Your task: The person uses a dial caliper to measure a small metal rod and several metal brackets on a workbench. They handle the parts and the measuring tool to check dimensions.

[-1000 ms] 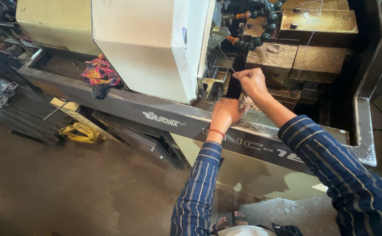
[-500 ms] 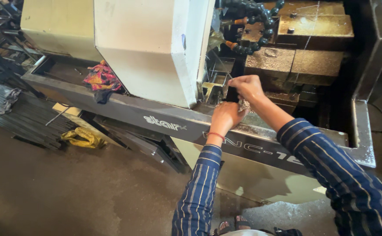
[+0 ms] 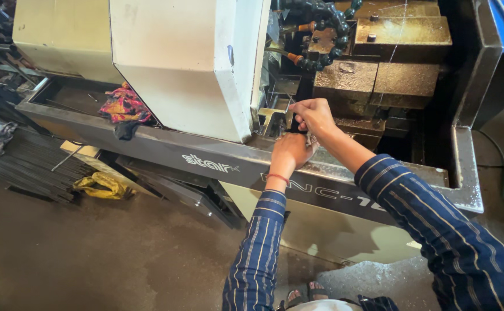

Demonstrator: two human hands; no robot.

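As both hands, left hand (image 3: 291,151) and right hand (image 3: 313,115), grip a small metal part (image 3: 298,131), we judge it stiff, oily, best held at the ends.

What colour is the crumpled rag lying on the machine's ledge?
The crumpled cloth rag is multicoloured: pink, yellow and dark patches, seen in the head view.

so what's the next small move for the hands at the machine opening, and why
Probably keep the left hand braced on the ledge and ease the right hand a little deeper. Both hands sit close together by the small metal fixture beside the cream cover; whatever they grip is hidden, so go slowly.
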